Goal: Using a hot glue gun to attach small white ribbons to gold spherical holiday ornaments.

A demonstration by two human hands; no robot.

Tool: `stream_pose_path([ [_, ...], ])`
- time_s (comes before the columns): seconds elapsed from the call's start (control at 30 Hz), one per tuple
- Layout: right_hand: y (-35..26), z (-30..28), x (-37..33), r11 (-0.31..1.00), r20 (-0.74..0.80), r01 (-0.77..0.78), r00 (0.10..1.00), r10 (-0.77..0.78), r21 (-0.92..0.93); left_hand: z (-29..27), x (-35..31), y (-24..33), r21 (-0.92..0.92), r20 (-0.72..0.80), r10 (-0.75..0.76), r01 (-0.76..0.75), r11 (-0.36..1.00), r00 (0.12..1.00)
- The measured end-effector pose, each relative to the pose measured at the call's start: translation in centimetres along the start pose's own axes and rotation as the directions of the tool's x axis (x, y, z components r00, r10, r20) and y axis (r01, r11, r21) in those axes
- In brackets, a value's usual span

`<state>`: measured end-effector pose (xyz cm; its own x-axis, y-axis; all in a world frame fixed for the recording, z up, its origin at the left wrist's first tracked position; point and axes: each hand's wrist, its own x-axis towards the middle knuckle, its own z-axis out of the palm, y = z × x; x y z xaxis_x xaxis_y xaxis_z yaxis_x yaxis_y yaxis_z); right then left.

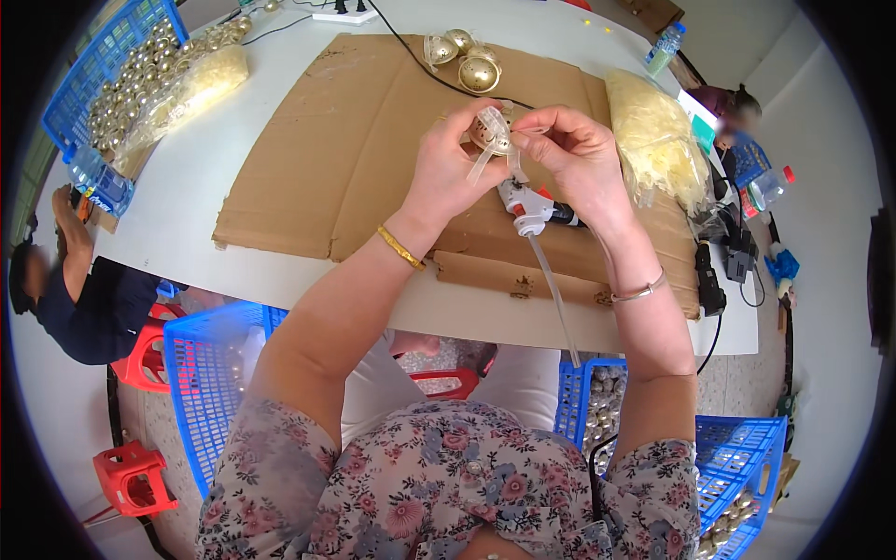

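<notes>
My left hand [450,163] is closed around a small gold ball ornament [486,136] with dark holes or spots. A sheer whitish ribbon [482,170] lies across the ball, its tails hanging down. Thumb and forefinger of my right hand [586,166] pinch a thin end of ribbon beside the ball. Below both hands, a white glue gun [527,210] lies on the cardboard sheet [313,168], a long translucent glue stick [553,289] jutting from it toward me. Several more gold balls [479,74] sit at the far side of the cardboard.
On the right is a plastic bag of cream-coloured ribbon pieces [653,140]. At far left, a blue basket [63,103] spills gold balls near a water bottle [98,182]. A black cable [411,49] crosses the cardboard. Blue crates [201,373] flank my legs; other people sit left and right.
</notes>
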<state>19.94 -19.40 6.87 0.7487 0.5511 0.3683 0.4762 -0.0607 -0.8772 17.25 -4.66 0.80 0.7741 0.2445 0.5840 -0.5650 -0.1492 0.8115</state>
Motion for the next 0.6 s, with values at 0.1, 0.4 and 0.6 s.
stream_pose_path([
  [0.1,1.0,0.2,0.8,1.0,-0.086,-0.008,0.996,0.01,0.029,0.1,0.0,-0.1,0.043,-0.01,0.028,-0.027,0.999,1.0],
  [0.4,2.2,-0.2,1.2,0.999,-0.151,0.025,0.988,-0.031,-0.041,0.3,0.0,0.2,0.317,-0.02,0.233,-0.215,0.924,0.972],
  [0.6,2.2,-0.1,1.2,1.0,-0.168,0.019,0.986,-0.018,-0.001,0.4,0.0,-0.2,0.29,0.011,0.228,-0.222,0.931,0.974],
])
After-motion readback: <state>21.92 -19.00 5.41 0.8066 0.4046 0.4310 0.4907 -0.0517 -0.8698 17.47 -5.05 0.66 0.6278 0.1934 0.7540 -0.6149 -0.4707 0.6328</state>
